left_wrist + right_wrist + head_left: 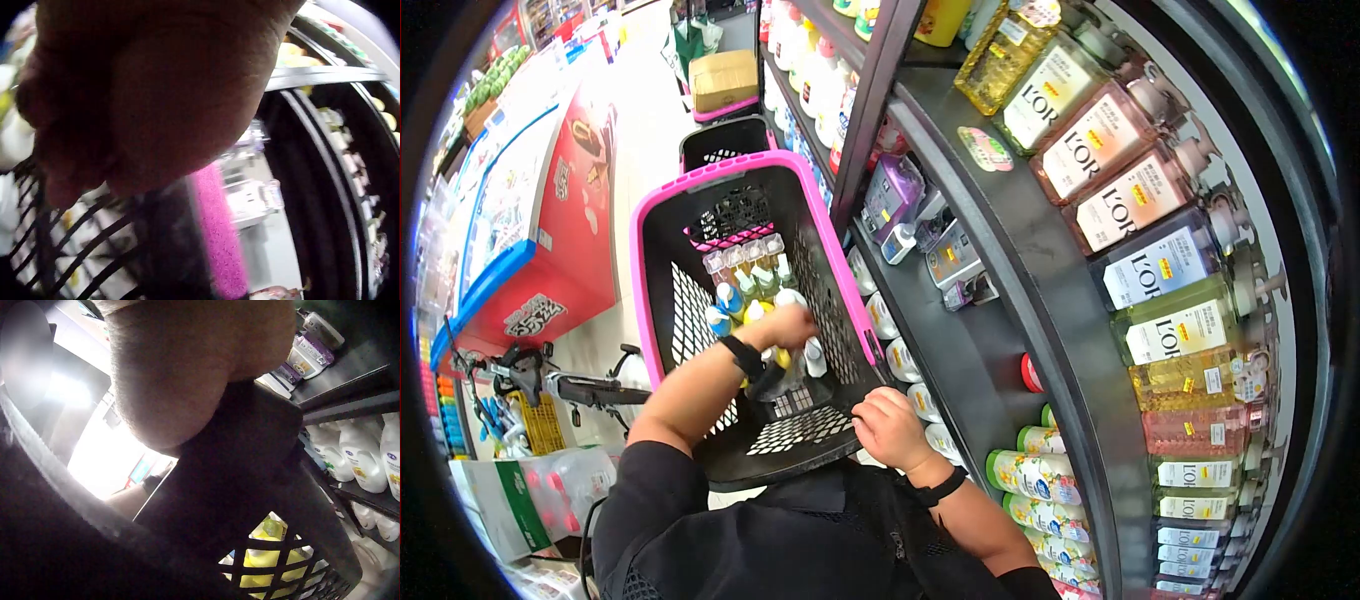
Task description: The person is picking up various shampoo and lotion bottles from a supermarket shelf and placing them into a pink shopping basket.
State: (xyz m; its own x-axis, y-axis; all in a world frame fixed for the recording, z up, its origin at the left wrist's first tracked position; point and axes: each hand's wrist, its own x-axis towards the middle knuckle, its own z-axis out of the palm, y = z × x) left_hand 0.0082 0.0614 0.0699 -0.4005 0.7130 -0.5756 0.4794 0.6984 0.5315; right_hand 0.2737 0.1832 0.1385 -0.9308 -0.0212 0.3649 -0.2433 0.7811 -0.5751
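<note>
A black shopping basket with a pink rim stands in front of me. Inside it, my left hand is low over the bottles, its fingers bent downward; whether it holds one I cannot tell. A white bottle stands right beside that hand, and blue-topped bottles are on its other side. Farther back are clear bottles in rows. My right hand grips the basket's near right corner, fingers over the edge. Through the lattice in the right wrist view, yellow bottles show.
Shelves on the right carry large pump bottles, purple packs and patterned bottles. A second basket with a cardboard box stands ahead. On the left are a red freezer and a bicycle.
</note>
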